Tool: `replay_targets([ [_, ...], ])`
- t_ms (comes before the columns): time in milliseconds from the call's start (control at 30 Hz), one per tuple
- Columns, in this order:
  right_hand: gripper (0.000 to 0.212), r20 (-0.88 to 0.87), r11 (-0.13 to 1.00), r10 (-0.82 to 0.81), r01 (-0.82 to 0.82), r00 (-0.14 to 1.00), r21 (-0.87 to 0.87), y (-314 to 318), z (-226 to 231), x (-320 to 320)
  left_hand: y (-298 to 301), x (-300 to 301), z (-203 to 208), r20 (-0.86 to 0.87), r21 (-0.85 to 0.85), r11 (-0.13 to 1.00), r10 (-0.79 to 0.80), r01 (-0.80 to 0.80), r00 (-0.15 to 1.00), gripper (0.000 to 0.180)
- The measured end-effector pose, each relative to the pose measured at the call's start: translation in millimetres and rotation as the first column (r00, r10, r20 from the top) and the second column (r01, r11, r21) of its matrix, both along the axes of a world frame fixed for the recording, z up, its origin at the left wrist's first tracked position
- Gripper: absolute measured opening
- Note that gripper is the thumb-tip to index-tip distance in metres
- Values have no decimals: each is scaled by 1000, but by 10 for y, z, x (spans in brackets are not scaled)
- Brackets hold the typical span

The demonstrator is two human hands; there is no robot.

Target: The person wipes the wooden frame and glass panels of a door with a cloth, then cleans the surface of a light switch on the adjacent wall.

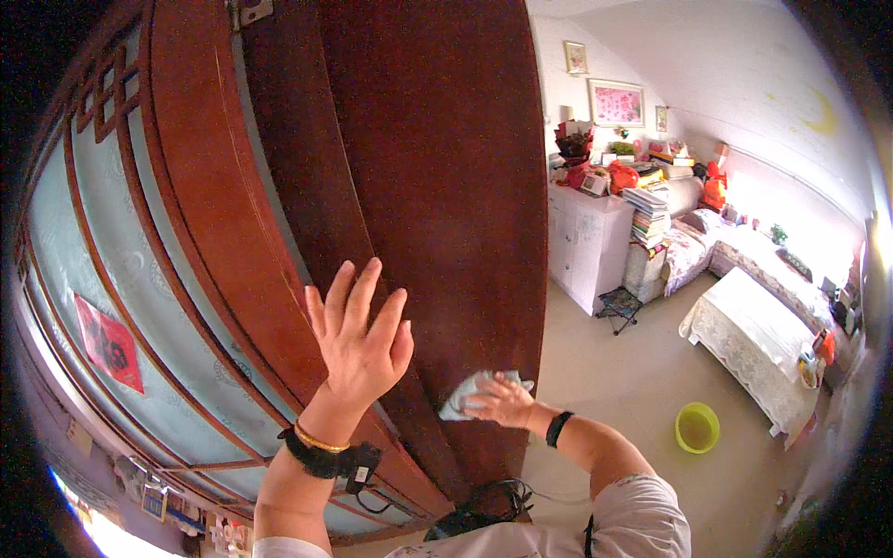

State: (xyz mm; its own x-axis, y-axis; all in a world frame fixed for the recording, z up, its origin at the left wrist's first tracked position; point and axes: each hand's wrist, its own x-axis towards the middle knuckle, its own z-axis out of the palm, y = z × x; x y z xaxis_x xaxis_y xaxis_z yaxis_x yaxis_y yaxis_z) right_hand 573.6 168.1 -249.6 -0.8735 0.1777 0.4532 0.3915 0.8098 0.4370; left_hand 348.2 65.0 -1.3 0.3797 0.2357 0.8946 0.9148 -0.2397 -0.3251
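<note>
My right hand (502, 403) presses a folded grey-blue cloth (462, 398) against the dark red-brown wooden panel (437, 186), low and close to its right edge. Part of the cloth sticks out around the fingers. My left hand (358, 335) is raised with fingers spread, holding nothing, over the seam between the panel and a wooden frame (200, 121) with frosted glass. Whether its fingertips touch the wood I cannot tell. A black band with a small dark device (361, 468) sits on the left wrist; a black band (558, 429) circles the right.
A lime-green basin (698, 429) stands on the floor at right. Beyond it are a lace-covered table (753, 339), a small folding stool (619, 305) and a white cabinet (588, 246) piled with things. Dark cables (498, 502) lie by the panel's foot. A red paper (110, 344) hangs on the glass.
</note>
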Motion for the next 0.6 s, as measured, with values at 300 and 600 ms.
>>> replay_targets([
  [300, 23, -550, 894, 336, -75, 765, 442, 136, 2220, 364, 362, 237, -50, 22, -203, 979, 35, -30, 999, 57],
  [600, 62, -774, 870, 205, 252, 598, 425, 543, 6352, 396, 582, 249, -220, -68, -125, 966, 218, -225, 974, 55],
])
